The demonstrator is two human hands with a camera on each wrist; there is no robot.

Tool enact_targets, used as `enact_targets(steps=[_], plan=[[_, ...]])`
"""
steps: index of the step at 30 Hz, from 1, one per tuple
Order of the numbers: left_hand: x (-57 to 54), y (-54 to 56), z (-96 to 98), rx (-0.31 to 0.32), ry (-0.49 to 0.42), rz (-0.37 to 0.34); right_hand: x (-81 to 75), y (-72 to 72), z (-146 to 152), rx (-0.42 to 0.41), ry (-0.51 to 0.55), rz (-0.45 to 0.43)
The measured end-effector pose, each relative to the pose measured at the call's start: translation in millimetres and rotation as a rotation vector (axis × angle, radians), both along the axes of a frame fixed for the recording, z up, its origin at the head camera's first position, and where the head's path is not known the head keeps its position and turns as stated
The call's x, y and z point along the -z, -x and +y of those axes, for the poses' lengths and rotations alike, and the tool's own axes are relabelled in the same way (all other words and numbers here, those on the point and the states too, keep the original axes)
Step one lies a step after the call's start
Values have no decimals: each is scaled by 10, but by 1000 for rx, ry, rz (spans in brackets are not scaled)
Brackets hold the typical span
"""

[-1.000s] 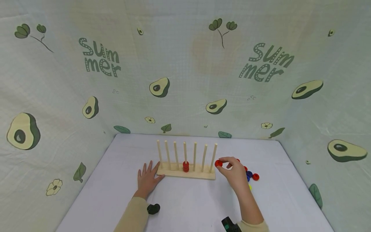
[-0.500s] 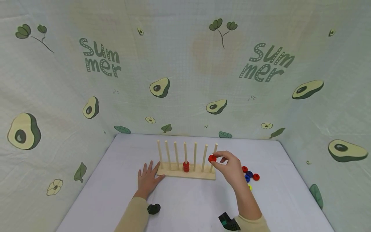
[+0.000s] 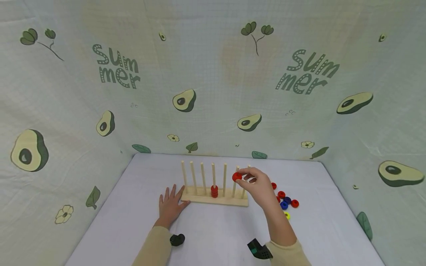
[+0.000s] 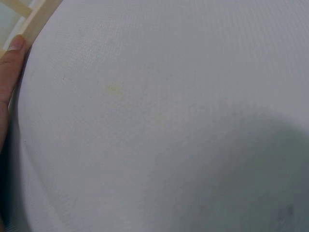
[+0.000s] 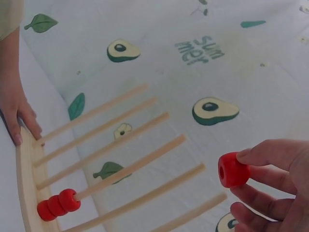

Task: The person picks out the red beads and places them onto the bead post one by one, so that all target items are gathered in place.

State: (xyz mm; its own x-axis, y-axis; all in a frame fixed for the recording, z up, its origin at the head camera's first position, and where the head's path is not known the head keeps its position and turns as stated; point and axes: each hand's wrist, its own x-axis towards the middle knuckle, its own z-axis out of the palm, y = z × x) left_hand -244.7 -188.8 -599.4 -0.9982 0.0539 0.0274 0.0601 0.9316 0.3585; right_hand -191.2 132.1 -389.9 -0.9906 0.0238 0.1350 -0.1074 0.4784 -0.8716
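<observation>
A wooden pegged rack (image 3: 199, 198) stands on the white table, with several upright pegs. Three red beads (image 5: 59, 204) are stacked at the bottom of its middle peg. Between thumb and fingers, my right hand (image 3: 259, 186) pinches another red bead (image 3: 237, 177); it is raised near the upper part of the second peg from the right. In the right wrist view this held bead (image 5: 234, 170) shows its hole and is off every peg. My left hand (image 3: 170, 207) lies with spread fingers at the rack's left end, its thumb (image 4: 17, 43) touching the base's front edge.
Right of the rack lie loose beads: several red (image 3: 294, 203), a blue one (image 3: 284, 205), a dark blue one (image 3: 287, 200) and a yellow one (image 3: 287, 215). A patterned cloth (image 3: 213, 74) with avocados hangs behind and at both sides of the table.
My right hand has carried the red bead left and upward, from beside the rack's right end to near the second peg from the right. My left hand stays in place.
</observation>
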Motion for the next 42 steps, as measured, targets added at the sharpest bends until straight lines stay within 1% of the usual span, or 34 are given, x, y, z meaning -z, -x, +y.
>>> enact_targets(steps=[6, 11, 16, 21, 25, 28, 32, 35, 42], plan=[[-3, -3, 2, -3, 3, -7, -48, 46, -62, -45, -15, 25], [-42, -24, 7, 1, -3, -3, -100, 103, -113, -74, -31, 22], [-75, -48, 15, 1, -6, 6, -160, 148, -164, -126, -28, 19], [-67, -51, 27, 0, -13, 10, -218, 193, -215, -158, -54, 8], [-41, -44, 22, 2, -7, 28, -250, 246, -254, -192, -85, 10], [-27, -40, 15, 5, -15, 41, -269, 285, -280, -222, -102, 0], [-24, -36, 14, 5, -25, 29, -282, 344, -300, -261, -124, -12], [-34, -34, 15, 2, -16, 10, -290, 385, -307, -284, -139, -13], [-72, -49, 20, 2, -23, 23, -338, 459, -325, -326, -148, -59]])
